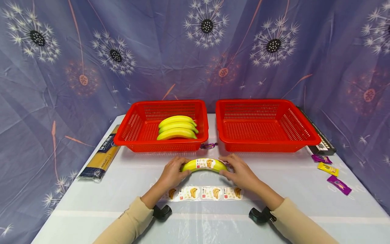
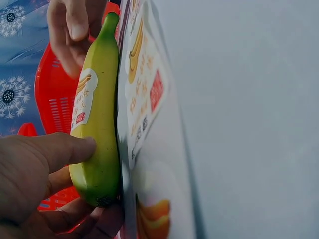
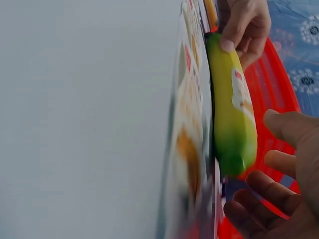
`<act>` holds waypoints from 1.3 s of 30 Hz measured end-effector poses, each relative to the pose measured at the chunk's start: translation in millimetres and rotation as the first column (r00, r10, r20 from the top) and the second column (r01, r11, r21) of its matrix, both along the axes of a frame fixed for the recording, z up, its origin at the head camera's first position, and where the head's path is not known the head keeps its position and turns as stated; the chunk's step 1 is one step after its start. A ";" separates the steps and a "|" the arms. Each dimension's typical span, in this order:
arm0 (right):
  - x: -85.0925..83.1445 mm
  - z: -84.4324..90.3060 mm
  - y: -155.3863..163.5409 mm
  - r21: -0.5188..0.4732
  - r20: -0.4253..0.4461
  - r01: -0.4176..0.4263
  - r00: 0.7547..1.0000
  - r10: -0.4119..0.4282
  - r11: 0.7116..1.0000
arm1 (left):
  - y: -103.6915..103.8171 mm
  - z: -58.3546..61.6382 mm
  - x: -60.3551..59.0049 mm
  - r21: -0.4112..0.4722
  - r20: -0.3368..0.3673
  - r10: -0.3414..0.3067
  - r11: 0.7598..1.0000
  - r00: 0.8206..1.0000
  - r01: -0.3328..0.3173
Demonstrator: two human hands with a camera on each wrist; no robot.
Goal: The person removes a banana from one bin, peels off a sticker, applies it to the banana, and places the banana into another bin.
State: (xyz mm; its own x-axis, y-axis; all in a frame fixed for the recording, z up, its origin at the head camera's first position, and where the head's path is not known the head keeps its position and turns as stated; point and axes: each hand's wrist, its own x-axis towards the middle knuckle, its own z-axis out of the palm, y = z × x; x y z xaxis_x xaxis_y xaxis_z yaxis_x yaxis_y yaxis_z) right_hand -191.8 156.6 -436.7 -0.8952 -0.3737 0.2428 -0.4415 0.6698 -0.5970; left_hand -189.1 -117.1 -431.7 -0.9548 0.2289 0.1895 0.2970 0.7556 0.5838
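Note:
A yellow banana (image 1: pixel 190 165) with green ends lies crosswise on the table, a white banana-picture sticker (image 1: pixel 205 163) along its upper side. My left hand (image 1: pixel 174 171) grips its left end, and the left wrist view shows the thumb (image 2: pixel 82 150) pressed against the peel with fingers curled beneath. Beside the other end is my right hand (image 1: pixel 240 172); in the right wrist view its fingers (image 3: pixel 271 189) are spread, apart from the peel. Closer to me, a strip of similar stickers (image 1: pixel 212 193) lies flat, partly overlapped by both forearms.
Behind stand two red baskets: the left basket (image 1: pixel 164 147) holds three bananas (image 1: pixel 178 127), the right basket (image 1: pixel 268 147) nothing. A spaghetti packet (image 1: pixel 102 154) lies at left. Wrapped candies (image 1: pixel 339 184) and a black box (image 1: pixel 323 146) are at right; another purple candy (image 1: pixel 209 146) lies between the baskets.

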 end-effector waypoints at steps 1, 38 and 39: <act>1.8 -0.1 6.0 -0.027 0.011 0.005 1.000 -0.004 1.000 | -0.1 -0.1 0.1 0.002 -0.001 0.001 1.000 1.000 -0.001; -18.1 25.9 98.7 -0.868 0.473 0.486 0.872 -0.126 0.102 | 0.7 -0.5 2.8 0.003 -0.017 0.008 1.000 1.000 -0.008; -19.0 26.3 97.8 -0.869 0.479 0.489 0.869 -0.125 0.072 | 0.7 -0.4 3.0 0.004 -0.018 0.008 1.000 1.000 -0.008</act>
State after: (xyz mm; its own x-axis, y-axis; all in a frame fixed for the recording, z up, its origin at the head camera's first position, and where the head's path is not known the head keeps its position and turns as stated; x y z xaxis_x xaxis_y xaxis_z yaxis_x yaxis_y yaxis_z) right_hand -210.8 254.3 -410.4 -0.9428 0.3250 -0.0736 -0.1005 -0.4879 -0.8671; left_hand -186.1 -116.4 -432.2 -0.9530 0.2208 0.2075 0.3017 0.7556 0.5815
